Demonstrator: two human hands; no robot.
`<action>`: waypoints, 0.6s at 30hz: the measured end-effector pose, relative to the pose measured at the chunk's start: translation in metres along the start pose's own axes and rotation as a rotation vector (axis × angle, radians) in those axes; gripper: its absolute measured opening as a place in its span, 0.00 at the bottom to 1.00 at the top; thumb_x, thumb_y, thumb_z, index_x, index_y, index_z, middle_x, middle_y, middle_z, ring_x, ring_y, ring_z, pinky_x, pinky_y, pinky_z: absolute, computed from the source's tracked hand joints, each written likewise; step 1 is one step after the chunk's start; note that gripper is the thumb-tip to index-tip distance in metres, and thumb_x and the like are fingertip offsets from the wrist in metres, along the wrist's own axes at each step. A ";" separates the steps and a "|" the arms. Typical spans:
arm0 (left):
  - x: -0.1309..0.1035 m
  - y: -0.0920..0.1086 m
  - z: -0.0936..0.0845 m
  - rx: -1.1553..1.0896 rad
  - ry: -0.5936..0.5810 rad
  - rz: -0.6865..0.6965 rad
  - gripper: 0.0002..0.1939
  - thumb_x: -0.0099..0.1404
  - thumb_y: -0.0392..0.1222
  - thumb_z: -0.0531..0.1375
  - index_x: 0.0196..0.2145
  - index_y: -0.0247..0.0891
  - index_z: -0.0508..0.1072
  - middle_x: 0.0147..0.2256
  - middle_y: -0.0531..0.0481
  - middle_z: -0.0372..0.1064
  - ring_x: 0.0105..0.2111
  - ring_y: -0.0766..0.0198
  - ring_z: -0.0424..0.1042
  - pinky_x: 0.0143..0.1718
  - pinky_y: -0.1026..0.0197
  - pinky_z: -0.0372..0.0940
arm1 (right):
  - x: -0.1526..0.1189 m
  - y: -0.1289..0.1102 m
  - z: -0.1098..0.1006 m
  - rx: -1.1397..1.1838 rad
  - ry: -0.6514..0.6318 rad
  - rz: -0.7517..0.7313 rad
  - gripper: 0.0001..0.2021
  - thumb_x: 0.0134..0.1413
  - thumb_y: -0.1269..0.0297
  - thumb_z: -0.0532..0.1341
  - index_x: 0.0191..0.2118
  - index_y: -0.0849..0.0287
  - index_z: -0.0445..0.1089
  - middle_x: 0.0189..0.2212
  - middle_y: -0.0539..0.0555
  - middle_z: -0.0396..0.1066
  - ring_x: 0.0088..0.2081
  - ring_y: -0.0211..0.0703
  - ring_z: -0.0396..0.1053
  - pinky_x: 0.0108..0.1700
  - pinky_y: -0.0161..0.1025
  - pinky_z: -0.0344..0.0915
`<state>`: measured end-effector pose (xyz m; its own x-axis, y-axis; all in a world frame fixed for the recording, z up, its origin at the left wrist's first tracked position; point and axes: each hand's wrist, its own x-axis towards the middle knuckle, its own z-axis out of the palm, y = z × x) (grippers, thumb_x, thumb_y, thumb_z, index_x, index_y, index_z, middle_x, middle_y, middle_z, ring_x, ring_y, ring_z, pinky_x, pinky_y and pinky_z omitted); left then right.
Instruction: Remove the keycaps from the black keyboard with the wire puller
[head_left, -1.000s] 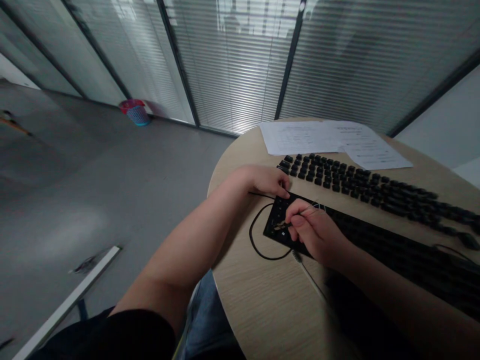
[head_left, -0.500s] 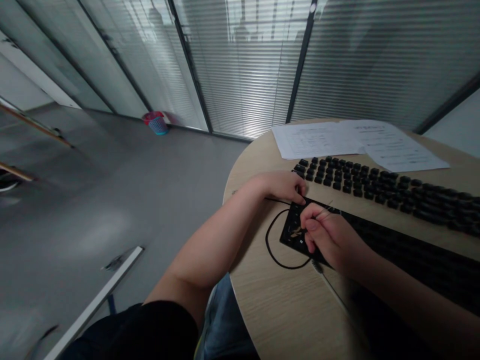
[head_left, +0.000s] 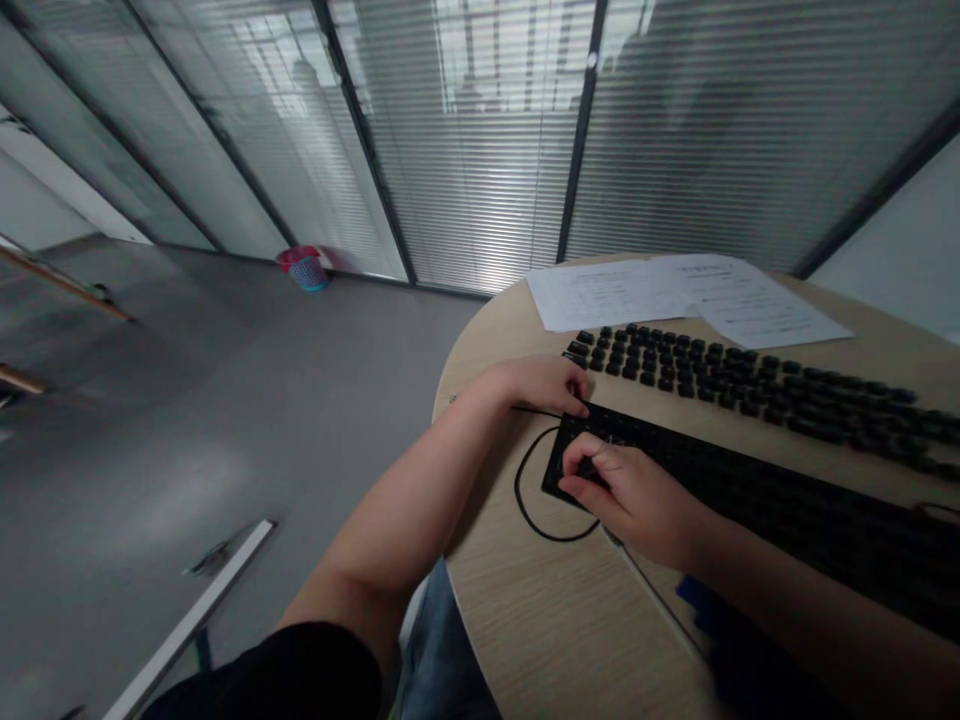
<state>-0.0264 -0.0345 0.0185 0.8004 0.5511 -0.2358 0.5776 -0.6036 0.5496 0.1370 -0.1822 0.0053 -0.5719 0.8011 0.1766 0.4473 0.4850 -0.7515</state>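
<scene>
A black keyboard [head_left: 757,480] with its keycaps off lies slanted across the table. My left hand [head_left: 551,383] rests at its far left corner, with curled fingertips gripping the edge. Over the keyboard's left end, my right hand [head_left: 622,490] is closed, and a thin wire tool [head_left: 611,440] pokes out above its fingers; the rest of that tool is hidden. Loose black keycaps [head_left: 675,362] are laid out in rows beyond the keyboard. A black cable [head_left: 519,490] loops beside its left end. Below my right wrist lies a thin-handled brush [head_left: 652,590], its tip mostly covered.
Printed sheets [head_left: 615,290] lie at the far side of the round-edged wooden table [head_left: 570,620]. Something blue [head_left: 694,600] shows under my right forearm. A red and blue basket [head_left: 307,268] stands on the floor by the glass partition [head_left: 465,180].
The view has shifted slightly, so everything sits a little further left. My right hand has turned over the keyboard's left end, its fingers still closed. The left hand stays at the corner.
</scene>
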 end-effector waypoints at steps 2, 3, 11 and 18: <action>0.000 -0.001 -0.001 -0.004 -0.003 0.000 0.09 0.64 0.43 0.66 0.41 0.36 0.78 0.34 0.51 0.76 0.36 0.62 0.72 0.39 0.60 0.62 | 0.000 0.002 0.001 0.002 0.004 -0.001 0.07 0.68 0.62 0.59 0.36 0.54 0.66 0.24 0.47 0.68 0.25 0.39 0.66 0.30 0.36 0.56; 0.000 -0.001 -0.001 -0.005 0.000 0.000 0.09 0.64 0.43 0.66 0.41 0.36 0.78 0.34 0.51 0.76 0.35 0.62 0.72 0.39 0.61 0.62 | -0.001 0.003 0.001 0.011 0.014 -0.003 0.07 0.68 0.62 0.59 0.36 0.54 0.66 0.24 0.47 0.68 0.26 0.39 0.66 0.30 0.36 0.56; 0.000 -0.006 -0.001 -0.036 0.006 -0.011 0.09 0.64 0.45 0.66 0.39 0.38 0.78 0.32 0.52 0.76 0.35 0.61 0.71 0.38 0.59 0.61 | -0.004 0.010 0.003 0.152 0.150 0.007 0.08 0.69 0.59 0.56 0.37 0.53 0.63 0.20 0.44 0.62 0.21 0.37 0.60 0.27 0.35 0.55; 0.000 -0.004 -0.002 -0.043 0.006 0.008 0.09 0.63 0.44 0.66 0.39 0.37 0.78 0.33 0.52 0.76 0.35 0.62 0.72 0.38 0.61 0.60 | -0.002 0.011 0.001 0.135 0.126 0.021 0.07 0.70 0.60 0.56 0.37 0.54 0.63 0.22 0.45 0.65 0.23 0.38 0.62 0.29 0.36 0.57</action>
<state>-0.0294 -0.0313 0.0180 0.8041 0.5498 -0.2261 0.5634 -0.5833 0.5852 0.1424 -0.1792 -0.0037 -0.4689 0.8523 0.2316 0.3569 0.4227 -0.8330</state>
